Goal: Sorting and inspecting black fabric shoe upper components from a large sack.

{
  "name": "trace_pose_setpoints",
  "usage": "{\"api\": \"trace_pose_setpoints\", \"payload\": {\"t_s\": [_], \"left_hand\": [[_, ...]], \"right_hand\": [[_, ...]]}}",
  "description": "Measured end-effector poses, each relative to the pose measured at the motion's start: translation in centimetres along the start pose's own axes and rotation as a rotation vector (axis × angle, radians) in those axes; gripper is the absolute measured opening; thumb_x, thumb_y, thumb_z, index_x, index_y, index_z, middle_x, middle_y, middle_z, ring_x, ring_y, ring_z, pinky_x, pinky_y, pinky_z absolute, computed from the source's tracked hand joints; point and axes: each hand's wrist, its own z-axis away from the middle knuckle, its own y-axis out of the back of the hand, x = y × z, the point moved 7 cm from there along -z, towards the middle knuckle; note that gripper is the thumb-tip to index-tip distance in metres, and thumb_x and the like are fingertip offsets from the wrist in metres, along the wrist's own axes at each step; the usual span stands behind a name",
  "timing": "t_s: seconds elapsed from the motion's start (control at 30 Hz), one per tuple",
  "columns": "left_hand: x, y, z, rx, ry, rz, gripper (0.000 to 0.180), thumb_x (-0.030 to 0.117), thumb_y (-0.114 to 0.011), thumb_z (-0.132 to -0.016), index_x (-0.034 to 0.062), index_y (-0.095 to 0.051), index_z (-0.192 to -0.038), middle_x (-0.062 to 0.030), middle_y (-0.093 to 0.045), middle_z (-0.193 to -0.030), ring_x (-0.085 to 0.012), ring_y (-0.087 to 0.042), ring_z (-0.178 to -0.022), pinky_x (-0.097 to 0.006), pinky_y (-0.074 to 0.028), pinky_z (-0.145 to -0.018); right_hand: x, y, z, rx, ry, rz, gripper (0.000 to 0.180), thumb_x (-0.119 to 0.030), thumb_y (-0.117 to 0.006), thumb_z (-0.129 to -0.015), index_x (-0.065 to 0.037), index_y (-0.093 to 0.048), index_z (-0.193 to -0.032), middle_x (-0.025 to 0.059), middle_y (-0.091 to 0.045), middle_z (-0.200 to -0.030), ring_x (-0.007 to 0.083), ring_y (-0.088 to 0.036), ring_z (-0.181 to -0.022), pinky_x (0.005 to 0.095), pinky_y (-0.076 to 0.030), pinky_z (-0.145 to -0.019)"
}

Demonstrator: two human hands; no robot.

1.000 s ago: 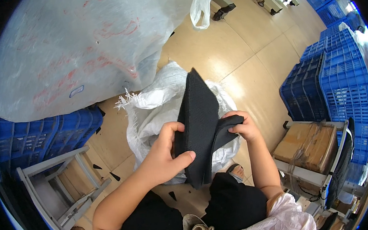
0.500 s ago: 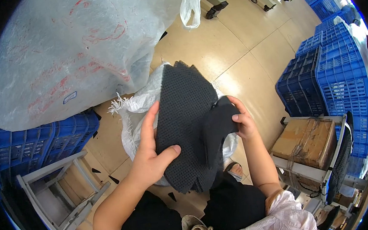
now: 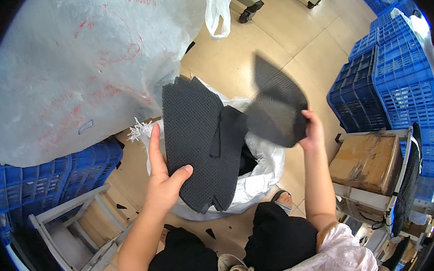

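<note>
Big translucent plastic bag (image 3: 84,69) with red marks fills upper left, lying over blue crates (image 3: 47,174). Grey metal stool (image 3: 72,238) at lower left, just beside those crates. Beige tiled floor (image 3: 280,33) in middle and top. Tall stacks of blue crates (image 3: 391,76) at right. Brown cardboard box (image 3: 367,162) below them, resting on white frame (image 3: 385,198). Small black scraps (image 3: 209,233) on floor near bottom. Grey furniture legs (image 3: 247,0) at top.

Black perforated mesh pieces (image 3: 199,137) — white sack (image 3: 261,178) — blue lattice crates (image 3: 396,75).
</note>
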Motion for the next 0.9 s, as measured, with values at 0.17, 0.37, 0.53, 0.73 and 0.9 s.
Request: {"api": "trace_pose_setpoints", "payload": {"t_s": [0.17, 0.37, 0.53, 0.73, 0.9], "left_hand": [[-1.5, -0.1, 0.1, 0.049, 0.08, 0.029, 0.094, -0.011, -0.049, -0.077, 0.0167, 0.01, -0.144, -0.0243, -0.037, -0.133, -0.0284, -0.044, -0.119, -0.036, -0.036, -0.098], [-2.1, -0.6, -0.1, 0.082, -0.003, -0.014, 0.091, -0.008, -0.051, -0.08, 0.0154, 0.01, -0.143, -0.0255, -0.042, -0.128, -0.0284, -0.048, -0.115, -0.037, -0.039, -0.096], [-2.1, -0.3, 0.3, 0.107, 0.0, -0.036, 0.088, -0.001, -0.054, -0.085, 0.0122, 0.01, -0.143, -0.0241, -0.044, -0.127, -0.0256, -0.048, -0.115, -0.035, -0.038, -0.097], [-1.3, -1.1, 0.3, 0.04, -0.078, -0.053, 0.085, -0.003, -0.052, -0.085, 0.0092, 0.008, -0.143, -0.0224, -0.039, -0.133, -0.0255, -0.045, -0.119, -0.034, -0.034, -0.1], [-0.6, -1.8, 1.1, -0.015, -0.234, -0.316, 0.077, -0.007, -0.048, -0.084, 0.0047, -0.002, -0.144, -0.0215, -0.034, -0.138, -0.0269, -0.039, -0.126, -0.034, -0.031, -0.103]], "right_hand": [[-0.2, -3.4, 2.3, 0.095, -0.019, -0.178, 0.023, -0.014, -0.054, -0.086, 0.0, -0.058, -0.104, 0.013, -0.064, -0.1, 0.0253, -0.062, -0.092, 0.039, -0.049, -0.086], [9.5, -11.0, 8.8, -0.304, -0.478, 0.091, 0.031, -0.011, -0.062, -0.082, -0.001, -0.053, -0.109, 0.0111, -0.059, -0.108, 0.0212, -0.058, -0.096, 0.0341, -0.052, -0.074], [10.9, -11.1, 10.5, -0.397, -0.325, 0.508, 0.04, -0.007, -0.064, -0.077, 0.003, -0.052, -0.114, 0.0101, -0.059, -0.108, 0.0181, -0.057, -0.094, 0.0312, -0.046, -0.081], [12.0, -10.3, 10.5, -0.313, -0.35, 0.588, 0.04, -0.009, -0.066, -0.076, 0.006, -0.053, -0.11, 0.0102, -0.061, -0.103, 0.0185, -0.057, -0.092, 0.0302, -0.045, -0.082], [12.7, -11.3, 10.5, -0.303, -0.331, 0.472, 0.041, -0.015, -0.068, -0.078, 0.005, -0.054, -0.111, 0.01, -0.061, -0.105, 0.0179, -0.057, -0.094, 0.03, -0.044, -0.084]]}}
